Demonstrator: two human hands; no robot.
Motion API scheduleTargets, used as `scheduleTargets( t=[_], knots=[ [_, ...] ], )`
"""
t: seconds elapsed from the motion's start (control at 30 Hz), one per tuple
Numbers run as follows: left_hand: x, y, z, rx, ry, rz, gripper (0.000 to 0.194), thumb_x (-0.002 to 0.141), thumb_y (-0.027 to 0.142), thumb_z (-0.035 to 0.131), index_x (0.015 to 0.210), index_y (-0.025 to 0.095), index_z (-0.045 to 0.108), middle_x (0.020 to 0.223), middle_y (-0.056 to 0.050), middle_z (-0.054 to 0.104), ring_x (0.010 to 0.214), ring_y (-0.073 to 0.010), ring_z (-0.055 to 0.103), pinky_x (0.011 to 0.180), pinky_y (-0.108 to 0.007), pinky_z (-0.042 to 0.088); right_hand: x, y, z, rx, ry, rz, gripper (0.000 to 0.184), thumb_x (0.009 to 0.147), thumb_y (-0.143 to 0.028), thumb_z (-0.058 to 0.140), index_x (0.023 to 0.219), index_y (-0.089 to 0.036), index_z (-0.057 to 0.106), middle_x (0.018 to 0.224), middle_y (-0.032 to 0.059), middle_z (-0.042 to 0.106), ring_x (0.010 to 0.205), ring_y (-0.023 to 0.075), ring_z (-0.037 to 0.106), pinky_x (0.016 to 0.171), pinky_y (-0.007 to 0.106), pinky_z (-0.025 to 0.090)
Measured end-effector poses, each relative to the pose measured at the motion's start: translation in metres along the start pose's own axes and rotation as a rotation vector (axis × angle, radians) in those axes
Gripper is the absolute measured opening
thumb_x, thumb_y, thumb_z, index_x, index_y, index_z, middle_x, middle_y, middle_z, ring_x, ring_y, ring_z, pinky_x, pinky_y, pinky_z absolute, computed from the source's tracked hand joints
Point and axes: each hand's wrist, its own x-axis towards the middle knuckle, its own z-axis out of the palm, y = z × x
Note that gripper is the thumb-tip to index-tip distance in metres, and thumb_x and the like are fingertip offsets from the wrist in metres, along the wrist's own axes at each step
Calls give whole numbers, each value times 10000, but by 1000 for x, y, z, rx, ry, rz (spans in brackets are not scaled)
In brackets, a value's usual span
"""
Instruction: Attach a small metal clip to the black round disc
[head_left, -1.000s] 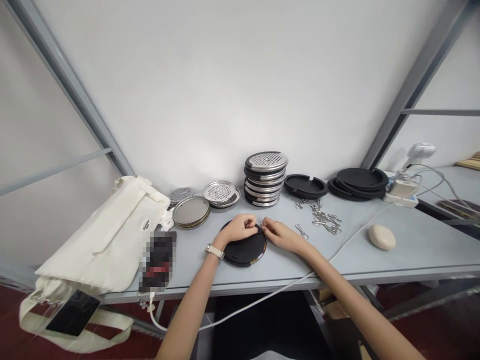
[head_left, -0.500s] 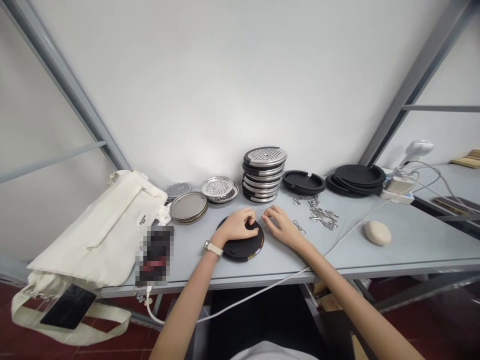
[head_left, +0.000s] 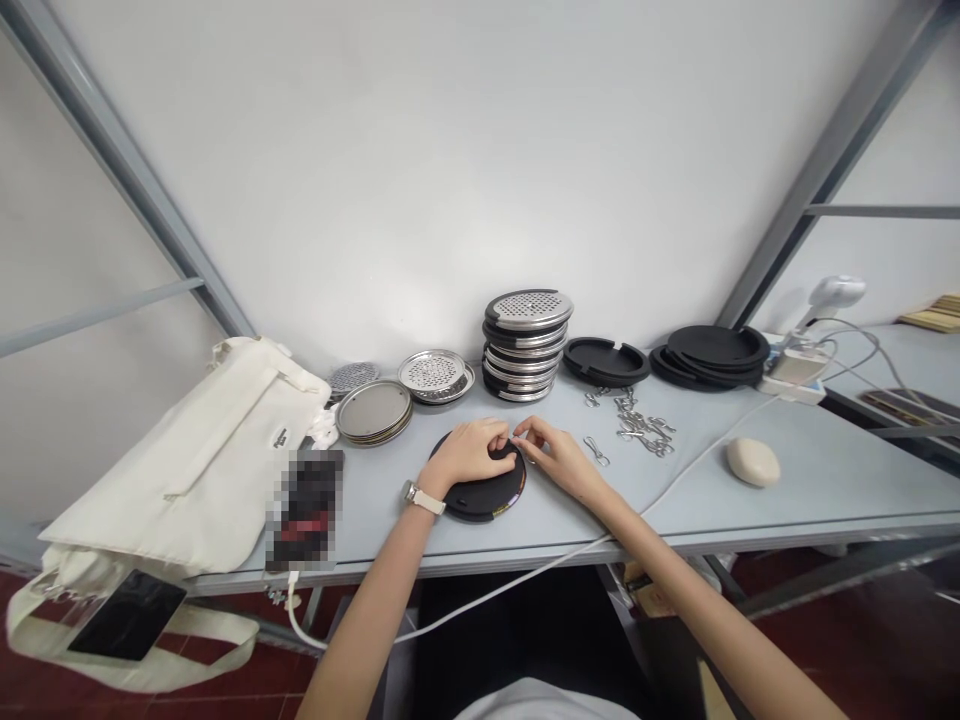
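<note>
In front of me on the table lies a black round disc (head_left: 486,497) with a coloured strip on its right rim. My left hand (head_left: 474,452), with a watch at the wrist, rests on the disc with its fingers curled near the far edge and its thumb across the top. At the upper right rim my right hand (head_left: 551,452) is pinched close to the left fingers; what lies between its fingertips is too small to make out. A single metal clip (head_left: 596,451) lies right of that hand, and more metal clips (head_left: 646,428) are in a loose pile beyond.
Behind my hands stands a stack of perforated metal discs in black holders (head_left: 527,345). Metal discs (head_left: 373,412) and perforated plates (head_left: 433,374) sit left of it, black holders (head_left: 709,355) right. A white bag (head_left: 195,460), cable (head_left: 525,580) and beige oval object (head_left: 754,462) surround the workspace.
My right hand has moved slightly left, its fingertips now at the disc's rim by my left fingers. The left hand has stayed on the disc. The view has shifted a little.
</note>
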Motion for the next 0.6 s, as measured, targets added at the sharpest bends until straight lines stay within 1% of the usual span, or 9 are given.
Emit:
scheduleTargets(
  t=[0.13, 0.27, 0.33, 0.43, 0.6],
  knots=[
    [0, 1, 0, 9, 16, 20, 183, 764, 280, 592, 705, 197, 440, 723, 11, 503, 645, -137, 451, 612, -268, 312, 0, -3, 0, -30, -71, -59, 183, 938, -334, 441, 913, -204, 567, 742, 3, 588, 701, 163, 552, 692, 279, 427],
    [1, 2, -1, 15, 10, 11, 176, 767, 272, 590, 701, 197, 445, 723, 9, 497, 653, -142, 451, 615, -273, 314, 1, -5, 0, -73, -21, -108, 167, 924, -286, 463, 864, -196, 591, 859, 42, 566, 770, 173, 555, 731, 300, 452],
    [1, 2, -1, 16, 8, 10, 175, 768, 269, 587, 700, 196, 443, 723, 11, 496, 654, -142, 455, 618, -273, 317, 0, -4, 0, -74, -9, -123, 171, 922, -277, 467, 857, -191, 600, 886, 50, 551, 781, 173, 559, 745, 307, 462],
    [1, 1, 0, 17, 5, 16, 189, 775, 278, 584, 699, 196, 431, 726, 12, 499, 665, -142, 464, 623, -268, 323, -2, -2, -2, -63, -30, -138, 169, 922, -273, 470, 879, -186, 608, 885, 52, 554, 769, 170, 565, 755, 310, 470],
    [2, -1, 0, 28, 0, 14, 209, 774, 288, 587, 694, 195, 418, 725, 12, 499, 663, -138, 460, 620, -261, 324, -7, 1, -2, -77, -57, -151, 173, 903, -247, 480, 980, -177, 618, 885, 58, 574, 781, 178, 565, 745, 308, 469]
  ],
)
